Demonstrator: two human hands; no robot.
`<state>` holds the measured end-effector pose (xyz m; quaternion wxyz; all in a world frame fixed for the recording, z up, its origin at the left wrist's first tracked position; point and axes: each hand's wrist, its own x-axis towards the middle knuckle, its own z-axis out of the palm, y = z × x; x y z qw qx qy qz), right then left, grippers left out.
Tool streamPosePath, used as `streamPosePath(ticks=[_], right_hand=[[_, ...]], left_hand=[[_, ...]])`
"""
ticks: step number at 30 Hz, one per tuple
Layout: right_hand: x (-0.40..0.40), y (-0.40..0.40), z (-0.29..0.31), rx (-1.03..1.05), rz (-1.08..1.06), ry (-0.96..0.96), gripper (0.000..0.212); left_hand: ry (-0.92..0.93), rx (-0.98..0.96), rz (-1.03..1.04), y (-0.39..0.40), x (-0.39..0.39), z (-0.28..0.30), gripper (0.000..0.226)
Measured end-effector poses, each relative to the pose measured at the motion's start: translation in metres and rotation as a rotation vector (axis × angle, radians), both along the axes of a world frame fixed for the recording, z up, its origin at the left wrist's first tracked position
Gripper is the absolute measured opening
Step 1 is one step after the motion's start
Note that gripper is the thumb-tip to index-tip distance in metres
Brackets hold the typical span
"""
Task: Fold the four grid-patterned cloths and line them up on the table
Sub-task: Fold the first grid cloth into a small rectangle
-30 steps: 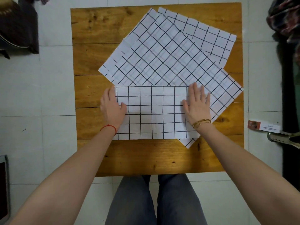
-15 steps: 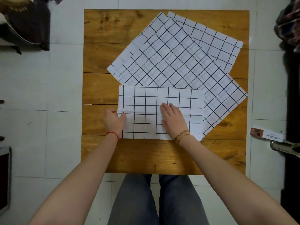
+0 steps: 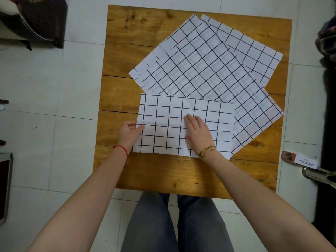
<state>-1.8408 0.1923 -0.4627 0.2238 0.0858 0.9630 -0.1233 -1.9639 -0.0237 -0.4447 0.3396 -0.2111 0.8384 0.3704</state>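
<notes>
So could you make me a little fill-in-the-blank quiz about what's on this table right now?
1. The right hand lies flat on the folded cloth, with a ____ -coloured bracelet at its wrist.
2. The left hand pinches the folded cloth at its ____ edge.
3. The folded cloth partly overlaps the unfolded cloths, which lie on its ____ side.
4. The table is made of ____.

Missing words: gold; left; far; wood

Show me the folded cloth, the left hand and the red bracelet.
folded cloth [image 3: 167, 113], head view, on its upper middle squares.
left hand [image 3: 128, 132], head view, on the back of the hand, at the cloth's left edge.
red bracelet [image 3: 121, 147], head view, on the string across the left wrist.
</notes>
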Motion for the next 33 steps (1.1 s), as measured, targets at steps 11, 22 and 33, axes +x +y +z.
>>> streamPosePath(ticks=[11,22,33], right_hand=[[-0.001,0.002,0.001,-0.011,0.018,0.014,0.07],[-0.03,-0.027,0.0,0.0,0.016,0.012,0.079],[-0.048,-0.03,-0.001,0.016,0.091,-0.007,0.086]], left_hand=[[0.0,0.024,-0.001,0.008,-0.008,0.008,0.033],[0.154,0.301,-0.022,-0.004,-0.011,0.067,0.039],[0.044,0.442,-0.457,0.035,-0.001,0.081,0.065]])
